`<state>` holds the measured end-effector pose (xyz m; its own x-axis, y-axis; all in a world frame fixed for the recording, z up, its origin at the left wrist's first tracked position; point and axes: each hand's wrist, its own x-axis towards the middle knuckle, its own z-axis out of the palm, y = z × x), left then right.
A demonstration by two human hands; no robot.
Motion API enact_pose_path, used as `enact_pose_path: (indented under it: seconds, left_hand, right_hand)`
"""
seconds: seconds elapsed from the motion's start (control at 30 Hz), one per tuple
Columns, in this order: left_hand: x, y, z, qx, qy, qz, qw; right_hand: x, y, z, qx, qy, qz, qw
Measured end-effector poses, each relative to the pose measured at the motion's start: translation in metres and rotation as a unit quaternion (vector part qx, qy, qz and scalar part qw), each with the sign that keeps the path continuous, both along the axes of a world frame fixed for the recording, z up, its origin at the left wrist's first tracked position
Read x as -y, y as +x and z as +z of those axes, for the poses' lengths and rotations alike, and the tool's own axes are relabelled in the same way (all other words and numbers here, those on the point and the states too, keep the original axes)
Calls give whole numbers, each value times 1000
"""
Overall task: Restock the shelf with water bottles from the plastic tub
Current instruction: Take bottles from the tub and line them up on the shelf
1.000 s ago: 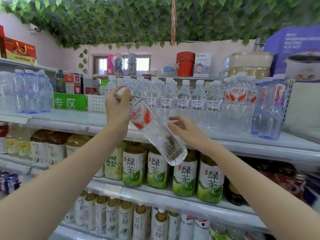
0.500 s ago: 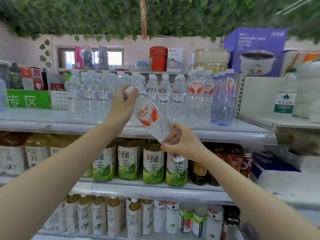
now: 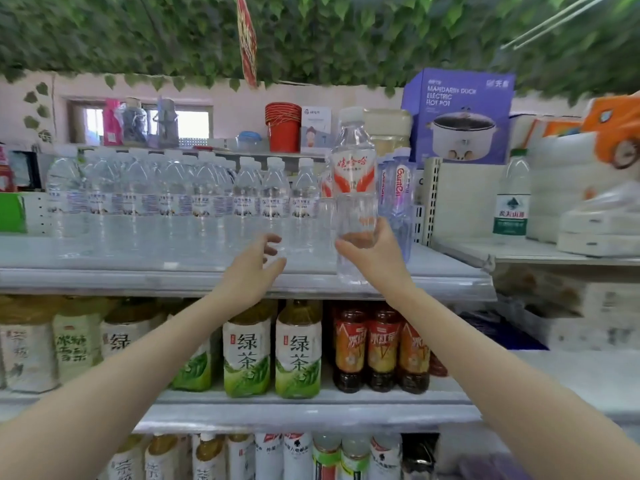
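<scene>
The right hand grips the lower body of a clear plastic water bottle with a red-and-white label and white cap. The bottle stands upright, its long axis vertical and the cap pointing up, with its base at the front edge of the grey metal shelf, towards that shelf's right end. The left hand is open, fingers loosely spread, holding nothing, just left of the bottle over the same front edge. Behind them a row of clear water bottles with blue-and-white labels stands upright along the shelf, and a blue-tinted bottle stands just right of the held one.
</scene>
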<state>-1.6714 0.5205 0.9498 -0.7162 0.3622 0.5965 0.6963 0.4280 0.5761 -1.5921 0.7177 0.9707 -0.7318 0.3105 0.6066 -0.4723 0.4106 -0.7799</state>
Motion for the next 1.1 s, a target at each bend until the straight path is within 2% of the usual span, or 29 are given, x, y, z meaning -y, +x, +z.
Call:
enact_pose_path:
  seconds: [0.13,0.37,0.63,1.1]
  left_hand:
    - [-20,-9,-16,-85,-105,87,987]
    - [-46,-19,-33,-196,-206,140,948]
    - [-48,-37,-47,-188,-291,147,926]
    - [-48,-44,-49,-191,-309,149,920]
  right_hand:
    - [-25,-16,6,-19,-5,-32,999]
    - [-58,-49,12,-12,22,-60,998]
    - [-66,-76,1,1,1,-71,997]
    - [-74,-85,-2,56,20,-95,994]
